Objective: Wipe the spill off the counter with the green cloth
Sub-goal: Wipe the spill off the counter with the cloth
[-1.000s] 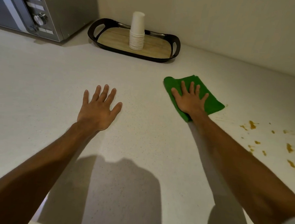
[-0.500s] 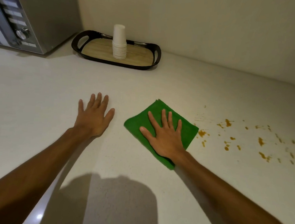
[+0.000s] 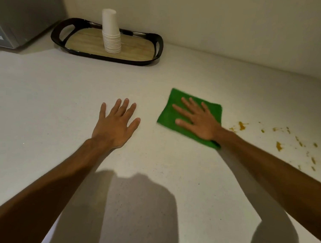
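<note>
The green cloth lies flat on the pale counter. My right hand presses down on it with the fingers spread. The spill is a scatter of orange-brown spots and smears on the counter, just right of the cloth, reaching the right edge of the view. The cloth's right edge is close to the nearest spots, and my right forearm hides part of that area. My left hand rests flat on the counter left of the cloth, fingers apart, holding nothing.
A black-rimmed tray with a wooden base stands at the back against the wall, holding a stack of white paper cups. A grey microwave stands at the back left. The wall runs along the far side of the counter.
My right hand has slid the green cloth away from me and to the right, back toward the spill, after pulling it near half a second ago. My left hand stays flat.
</note>
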Motion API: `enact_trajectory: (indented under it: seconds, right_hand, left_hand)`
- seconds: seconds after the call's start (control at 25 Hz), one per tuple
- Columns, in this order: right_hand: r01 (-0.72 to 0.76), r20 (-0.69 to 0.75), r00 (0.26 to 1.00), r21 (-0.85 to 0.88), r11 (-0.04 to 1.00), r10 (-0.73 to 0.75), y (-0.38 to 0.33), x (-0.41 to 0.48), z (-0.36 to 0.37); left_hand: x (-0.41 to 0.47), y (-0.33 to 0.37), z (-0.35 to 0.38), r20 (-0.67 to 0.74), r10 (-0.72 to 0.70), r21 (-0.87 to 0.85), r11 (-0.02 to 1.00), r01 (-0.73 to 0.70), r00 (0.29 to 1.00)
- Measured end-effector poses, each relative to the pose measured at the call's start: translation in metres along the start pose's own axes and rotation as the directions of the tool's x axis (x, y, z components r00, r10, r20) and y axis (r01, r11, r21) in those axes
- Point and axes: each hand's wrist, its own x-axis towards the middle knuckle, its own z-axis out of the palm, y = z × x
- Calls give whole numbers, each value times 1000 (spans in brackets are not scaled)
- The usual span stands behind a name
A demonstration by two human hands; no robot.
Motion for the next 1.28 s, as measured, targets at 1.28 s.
enact_trajectory:
  seconds: [1.28]
  right_hand:
    - [311,-75,949,44,949,-308,-82,-136,25]
  left_hand:
    - [0,-1,2,-11,-6,28,1000,6,1000]
